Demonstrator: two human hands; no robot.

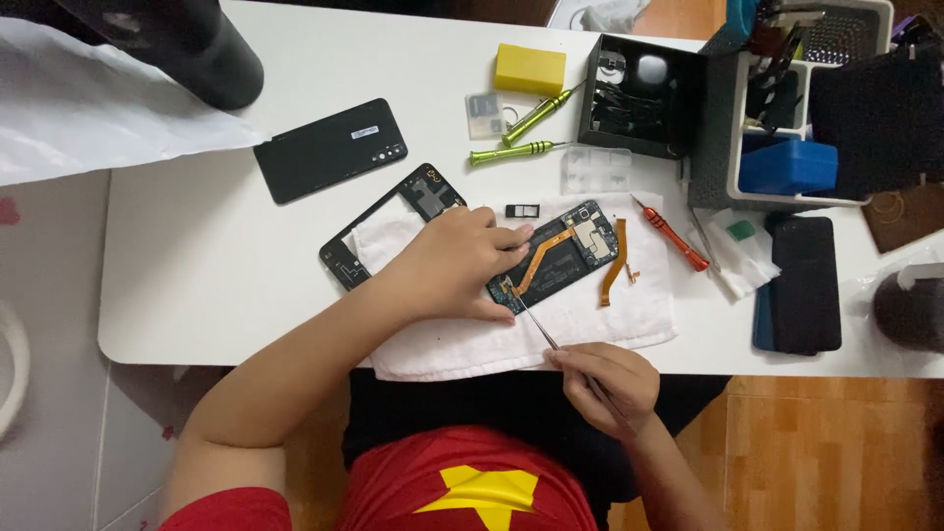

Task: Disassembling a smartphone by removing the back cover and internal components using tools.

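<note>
1. Head view, work area. An opened phone body point(553, 258) lies on a white towel point(590, 329) spread at the near edge of the white bench point(197, 265). In my judgement the towel cushions the phone and keeps small parts from rolling off.
2. Left hand point(454, 264): laid flat over the phone's 9 o'clock end, its grip pressed down on the body, fingers together and thumb along the near edge. This reads as steadying the phone against the tool.
3. Right hand point(605, 382): grip closed around thin metal tweezers point(534, 323), held like a pen. The tip meets the phone's lower corner at an orange flex cable point(541, 254).
4. Loose parts. A detached orange ribbon point(618, 262) lies on the towel at 3 o'clock of the phone. An empty black frame point(379, 228) rests partly on the towel at 9 o'clock. A black back cover point(330, 149) lies at 10 o'clock, well apart.
5. Tools. Two green screwdrivers point(521, 133) lie at 12 o'clock and an orange-handled one point(671, 234) at 3 o'clock, all within reach.
6. Containers. A black open box point(641, 96) at 1 o'clock holds small dark and pale parts; detail cannot be told. A grey organiser tray point(723, 147) at 2 o'clock holds a blue box point(787, 165) and upright tools. A small clear plastic case point(596, 169) before the black box appears empty.
</note>
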